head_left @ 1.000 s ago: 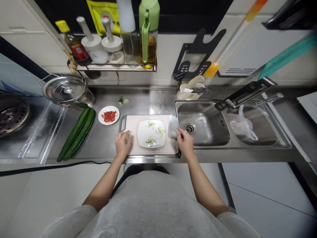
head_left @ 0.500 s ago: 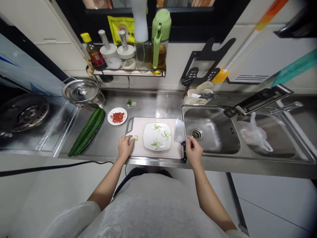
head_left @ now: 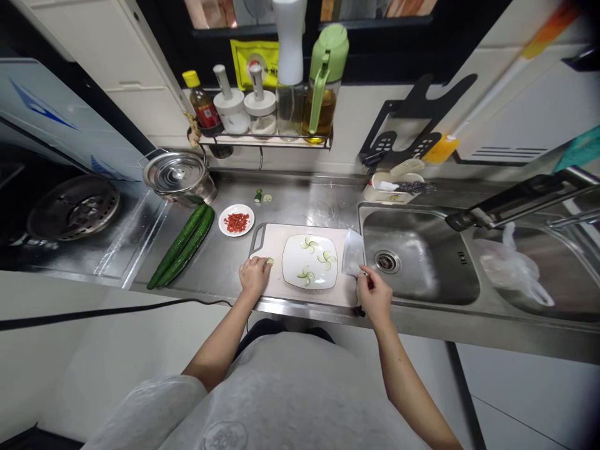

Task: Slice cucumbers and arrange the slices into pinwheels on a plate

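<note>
Our half-curled left hand [head_left: 254, 277] is at a cucumber slice [head_left: 270, 262], our curled right hand [head_left: 375, 292] by a cleaver [head_left: 352, 252], grips we cannot tell; plate [head_left: 291, 255] between, dish [head_left: 237, 209] beyond; bottle label [head_left: 207, 115] illegible

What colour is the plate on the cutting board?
The plate is white with a thin dark edge; it shows best in the head view.

A: Cutting board [head_left: 285, 294], plate [head_left: 296, 259] and knife blade [head_left: 352, 253]?
B: Cutting board pale pink; plate white, dark-edged, with three pale-green pinwheels [head_left: 327, 259]; knife blade silvery grey.
A: Cucumbers [head_left: 189, 248] and dish [head_left: 251, 223]?
B: Cucumbers dark green; dish white, its chopped pieces [head_left: 235, 222] red.
A: Oil bottle [head_left: 321, 94] and sauce bottle [head_left: 205, 112]?
B: Oil bottle light green above amber; sauce bottle yellow-capped, red-labelled.
</note>
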The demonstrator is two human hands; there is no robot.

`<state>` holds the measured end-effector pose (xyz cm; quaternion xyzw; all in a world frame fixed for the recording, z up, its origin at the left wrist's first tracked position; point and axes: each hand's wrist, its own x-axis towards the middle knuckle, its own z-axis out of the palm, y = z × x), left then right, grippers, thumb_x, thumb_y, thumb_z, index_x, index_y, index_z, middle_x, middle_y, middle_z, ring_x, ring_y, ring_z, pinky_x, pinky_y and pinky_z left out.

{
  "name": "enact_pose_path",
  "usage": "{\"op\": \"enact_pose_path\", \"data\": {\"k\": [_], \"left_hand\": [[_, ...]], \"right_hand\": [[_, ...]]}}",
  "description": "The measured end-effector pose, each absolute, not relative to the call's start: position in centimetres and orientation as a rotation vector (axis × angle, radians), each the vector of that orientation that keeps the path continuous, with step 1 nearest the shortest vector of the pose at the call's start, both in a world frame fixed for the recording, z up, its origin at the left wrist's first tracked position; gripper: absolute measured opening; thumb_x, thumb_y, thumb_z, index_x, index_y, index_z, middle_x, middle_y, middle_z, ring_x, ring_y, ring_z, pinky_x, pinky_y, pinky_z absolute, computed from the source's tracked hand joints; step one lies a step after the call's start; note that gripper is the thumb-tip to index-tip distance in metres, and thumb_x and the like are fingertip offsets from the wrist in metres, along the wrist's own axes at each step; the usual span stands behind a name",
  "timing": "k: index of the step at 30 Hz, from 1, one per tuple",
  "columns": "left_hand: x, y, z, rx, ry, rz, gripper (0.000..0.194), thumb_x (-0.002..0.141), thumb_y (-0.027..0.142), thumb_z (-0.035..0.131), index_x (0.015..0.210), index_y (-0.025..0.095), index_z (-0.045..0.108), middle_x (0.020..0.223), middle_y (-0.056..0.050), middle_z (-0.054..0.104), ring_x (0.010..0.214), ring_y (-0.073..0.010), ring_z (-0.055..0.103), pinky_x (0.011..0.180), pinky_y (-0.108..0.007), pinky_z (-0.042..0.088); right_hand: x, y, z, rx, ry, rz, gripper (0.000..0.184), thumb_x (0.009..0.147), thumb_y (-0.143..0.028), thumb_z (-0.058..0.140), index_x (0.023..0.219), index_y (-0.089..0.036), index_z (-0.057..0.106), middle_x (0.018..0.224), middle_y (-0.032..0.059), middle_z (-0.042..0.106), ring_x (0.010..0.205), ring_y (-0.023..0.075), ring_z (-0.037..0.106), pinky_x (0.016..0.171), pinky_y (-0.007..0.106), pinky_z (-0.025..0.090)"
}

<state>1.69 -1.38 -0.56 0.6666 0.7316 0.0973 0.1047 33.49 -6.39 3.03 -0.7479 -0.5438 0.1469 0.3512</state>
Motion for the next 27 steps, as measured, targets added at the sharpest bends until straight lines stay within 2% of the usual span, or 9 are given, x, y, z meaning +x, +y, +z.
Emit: {"op": "enact_pose_path", "data": {"k": [6,12,16,20,24,27], "left_hand": [[1.6,-1.2,-0.4,2.005,2.08,0.284,0.026,0.089,0.038,0.05,0.098,0.025,0.07,0.102,-0.007,0.067,0.096,-0.0228,0.057,0.084,-0.036,0.035],[1.2,-0.3,-0.5,1.851,2.08,0.298,0.024,0.085,0.037,0.057,0.103,0.025,0.067,0.105,-0.006,0.064,0.095,-0.0216,0.058,0.079,-0.032,0.039],[1.1,0.2,-0.3,1.837,2.046,0.329,0.015,0.083,0.032,0.059,0.094,0.024,0.066,0.099,-0.005,0.065,0.09,-0.0198,0.059,0.074,-0.029,0.04],[0.9,0.5,-0.3,1.721,2.051,0.387,0.013,0.083,0.034,0.059,0.087,0.023,0.065,0.086,-0.002,0.068,0.079,-0.0171,0.06,0.068,-0.028,0.039],[0.3,0.6,-0.6,1.569,2.006,0.42,0.016,0.084,0.03,0.056,0.095,0.021,0.065,0.082,-0.002,0.069,0.075,-0.0157,0.062,0.068,-0.026,0.04],[-0.1,0.4,-0.6,1.658,2.011,0.351,0.017,0.084,0.024,0.054,0.096,0.022,0.066,0.087,-0.004,0.071,0.081,-0.0178,0.062,0.072,-0.028,0.041]], "right_hand": [[33.3,-6.3,3.0,-1.925,-1.459,0.423,0.045,0.085,-0.045,0.043,0.105,-0.014,0.069,0.057,0.0,0.054,0.053,0.0142,0.047,0.059,0.027,0.041],[32.7,-6.2,3.1,-1.9,-1.501,0.479,0.045,0.084,-0.045,0.043,0.105,-0.014,0.069,0.058,0.0001,0.054,0.053,0.0143,0.048,0.059,0.027,0.041],[32.3,-6.0,3.0,-1.886,-1.528,0.5,0.044,0.085,-0.044,0.043,0.105,-0.015,0.069,0.057,-0.0006,0.053,0.053,0.0142,0.048,0.058,0.027,0.041],[31.7,-5.9,3.2,-1.866,-1.539,0.534,0.042,0.085,-0.043,0.044,0.105,-0.016,0.069,0.058,-0.0009,0.054,0.053,0.0138,0.048,0.058,0.027,0.041],[30.5,-5.5,3.7,-1.827,-1.567,0.573,0.042,0.085,-0.043,0.043,0.106,-0.016,0.069,0.058,-0.0008,0.055,0.053,0.0139,0.049,0.058,0.026,0.04],[29.4,-5.0,4.1,-1.804,-1.595,0.603,0.042,0.086,-0.042,0.043,0.107,-0.017,0.068,0.061,0.0005,0.058,0.056,0.0144,0.051,0.059,0.026,0.041]]}}
